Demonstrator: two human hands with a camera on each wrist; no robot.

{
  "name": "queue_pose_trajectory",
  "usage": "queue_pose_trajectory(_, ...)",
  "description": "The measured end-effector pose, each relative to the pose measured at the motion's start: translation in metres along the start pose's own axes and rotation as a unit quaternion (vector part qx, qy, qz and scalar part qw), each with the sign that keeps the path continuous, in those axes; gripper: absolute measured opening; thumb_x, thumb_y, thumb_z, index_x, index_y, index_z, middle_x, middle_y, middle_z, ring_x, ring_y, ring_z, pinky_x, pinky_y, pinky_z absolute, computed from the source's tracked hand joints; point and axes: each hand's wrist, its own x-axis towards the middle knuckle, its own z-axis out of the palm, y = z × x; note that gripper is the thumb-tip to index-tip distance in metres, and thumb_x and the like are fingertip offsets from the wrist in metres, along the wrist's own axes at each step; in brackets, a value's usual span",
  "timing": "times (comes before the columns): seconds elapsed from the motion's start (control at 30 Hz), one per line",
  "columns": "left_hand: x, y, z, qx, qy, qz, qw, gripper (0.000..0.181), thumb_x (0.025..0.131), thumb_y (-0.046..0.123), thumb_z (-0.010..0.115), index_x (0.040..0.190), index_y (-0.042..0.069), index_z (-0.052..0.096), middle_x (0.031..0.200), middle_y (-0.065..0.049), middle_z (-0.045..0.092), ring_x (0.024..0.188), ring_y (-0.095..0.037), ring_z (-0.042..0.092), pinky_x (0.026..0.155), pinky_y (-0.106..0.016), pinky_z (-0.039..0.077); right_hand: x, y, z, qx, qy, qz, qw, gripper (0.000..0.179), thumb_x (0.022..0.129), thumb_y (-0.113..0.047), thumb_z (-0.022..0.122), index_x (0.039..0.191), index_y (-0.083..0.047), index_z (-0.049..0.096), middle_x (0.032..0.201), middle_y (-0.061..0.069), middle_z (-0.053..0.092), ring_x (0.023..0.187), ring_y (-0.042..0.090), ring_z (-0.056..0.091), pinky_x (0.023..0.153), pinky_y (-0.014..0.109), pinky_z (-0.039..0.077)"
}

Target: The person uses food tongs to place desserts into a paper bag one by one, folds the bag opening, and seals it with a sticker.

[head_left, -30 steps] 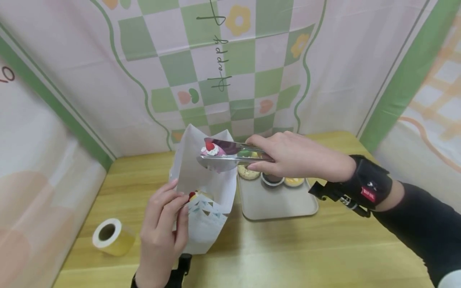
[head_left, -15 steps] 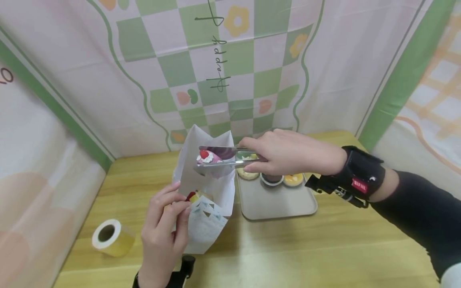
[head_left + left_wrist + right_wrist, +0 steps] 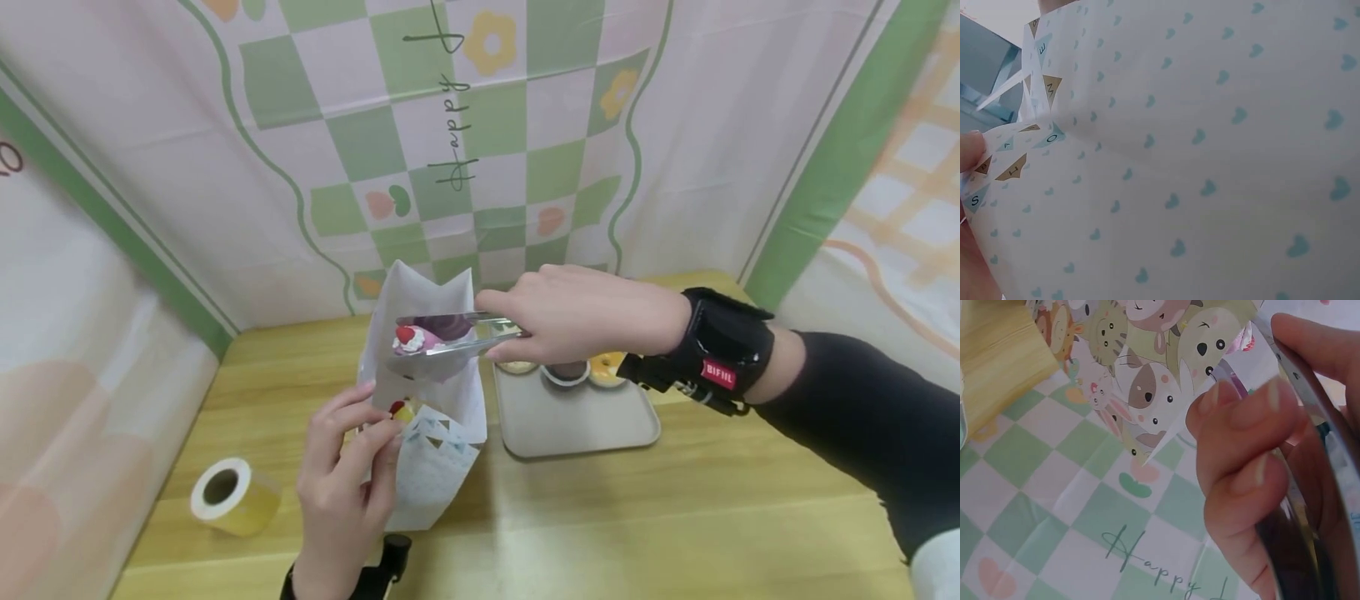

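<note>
In the head view my left hand (image 3: 347, 487) pinches the near side of the mouth of a white paper bag (image 3: 438, 492), which stands with its opening spread. My right hand (image 3: 573, 315) grips metal tongs (image 3: 442, 354). Between the tongs' ends sits a small pink cake (image 3: 427, 337) topped with white cream and a strawberry, over the bag's opening. A yellow and red food piece (image 3: 403, 410) shows inside the bag near my left fingertips. Blue hearts cover the bag (image 3: 1166, 162) in the left wrist view; cartoon animals decorate the bag (image 3: 1160, 387) in the right wrist view.
Right of the bag lies a beige tray (image 3: 581, 429) bearing a dark round pastry in a cup (image 3: 566, 372), an orange-topped one (image 3: 606, 368) and others partly under my right hand. A yellow-sided roll (image 3: 236, 497) stands at left. A checked curtain (image 3: 502, 179) hangs behind the table.
My right hand has moved left and slightly down with the tongs and pink cake, further over the bag's opening. My left hand keeps its hold on the bag, almost still.
</note>
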Motion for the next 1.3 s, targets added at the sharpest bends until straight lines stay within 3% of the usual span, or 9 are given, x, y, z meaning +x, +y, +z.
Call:
queue_pose_trajectory(0.27,0.0,0.0,0.0,-0.007,-0.008,-0.002,0.9999,0.037,0.108,0.019,0.061,0.077,-0.001,0.069,0.088,-0.019,0.064,0.114,-0.029,0.068,0.112,-0.02,0.053,0.005,-0.005,-0.004,-0.017,0.004,-0.006,0.9998,0.033,0.101,-0.045,0.069,0.112,-0.015,0.06,0.068,-0.001,0.054,0.059,0.014,0.053,0.052,0.028,0.041)
queue_pose_trajectory(0.53,-0.002,0.0,-0.001,-0.002,-0.018,-0.003,0.9998,0.037,0.108,0.019,0.061,0.078,-0.001,0.069,0.09,-0.019,0.064,0.115,-0.029,0.067,0.113,-0.021,0.052,0.016,-0.018,-0.014,-0.073,-0.019,-0.011,0.9971,0.034,0.099,-0.047,0.071,0.11,-0.016,0.061,0.078,-0.002,0.062,0.066,0.019,0.059,0.059,0.034,0.048)
queue_pose_trajectory(0.8,-0.002,-0.001,0.0,-0.002,-0.023,-0.006,0.9997,0.037,0.108,0.02,0.06,0.079,-0.001,0.069,0.091,-0.02,0.064,0.119,-0.027,0.067,0.114,-0.02,0.052,0.027,-0.03,-0.021,-0.106,-0.047,-0.004,0.9932,0.039,0.099,-0.048,0.069,0.12,-0.016,0.063,0.095,0.001,0.069,0.083,0.023,0.065,0.076,0.042,0.055)
queue_pose_trajectory(1.3,-0.001,-0.003,0.001,-0.007,-0.011,0.008,0.9999,0.036,0.108,0.019,0.06,0.079,-0.001,0.068,0.09,-0.02,0.063,0.114,-0.029,0.068,0.113,-0.022,0.053,0.046,-0.051,-0.021,-0.145,-0.098,0.009,0.9846,0.046,0.098,-0.05,0.068,0.132,-0.019,0.064,0.107,-0.001,0.073,0.102,0.023,0.07,0.087,0.045,0.061)
